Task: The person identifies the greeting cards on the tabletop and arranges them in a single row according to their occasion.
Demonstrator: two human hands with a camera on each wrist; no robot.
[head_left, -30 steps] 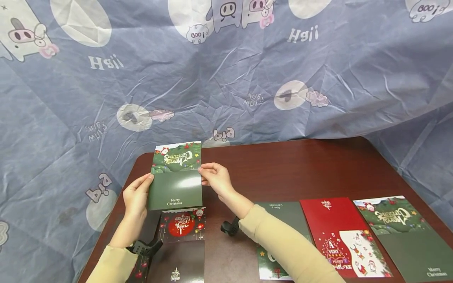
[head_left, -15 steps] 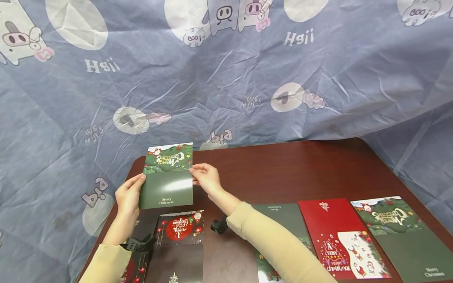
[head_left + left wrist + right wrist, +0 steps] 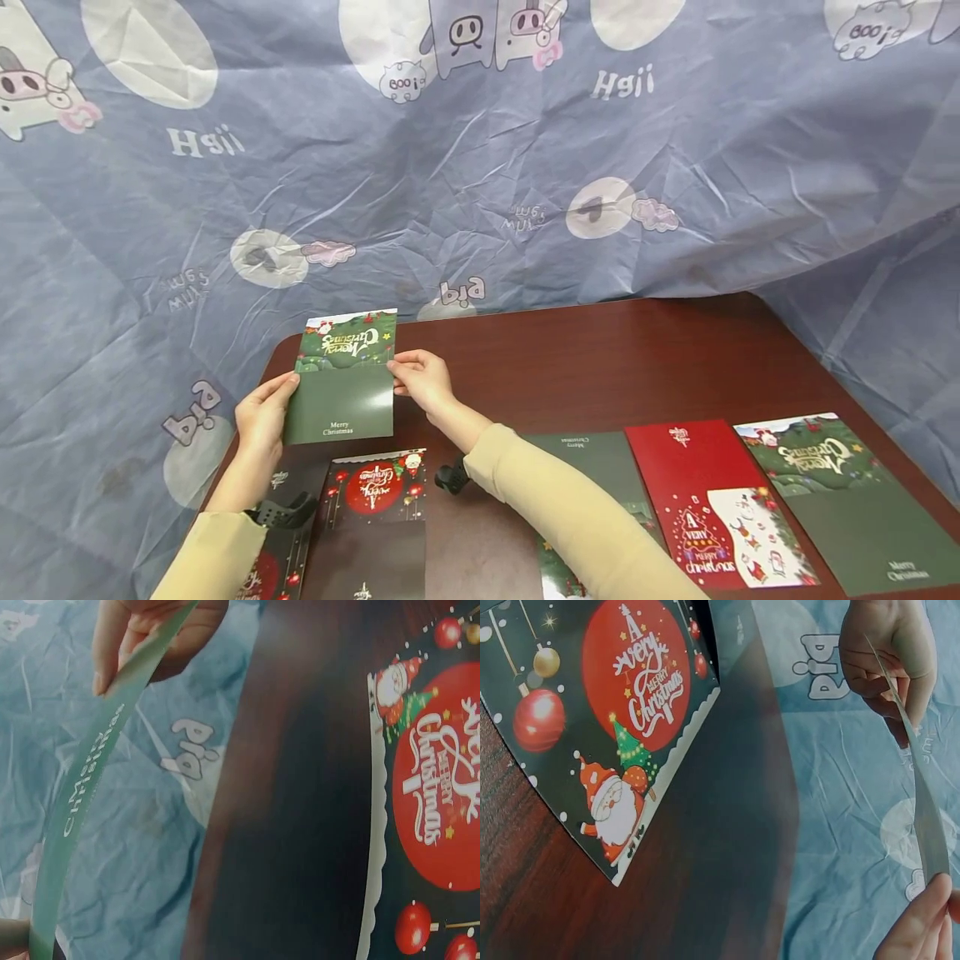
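Observation:
A green Christmas card, opened flat with its decorated half at the top, is held up over the far left of the table. My left hand pinches its left edge between thumb and fingers, while my right hand pinches the right edge near the fold. Both wrist views show the card almost edge-on, stretched between the two hands. Below it on the table lies a dark Christmas card with a red circle and a small Santa. Another dark card lies to its left, partly hidden by my left arm.
On the right side of the brown table lie a red card, a green card and another green card partly covered by my right sleeve. A wrinkled blue cloth with cartoon pigs hangs behind the table.
Both hands have shifted left together with the green card, still holding its two side edges. The head view has turned slightly. The cards on the table lie as before.

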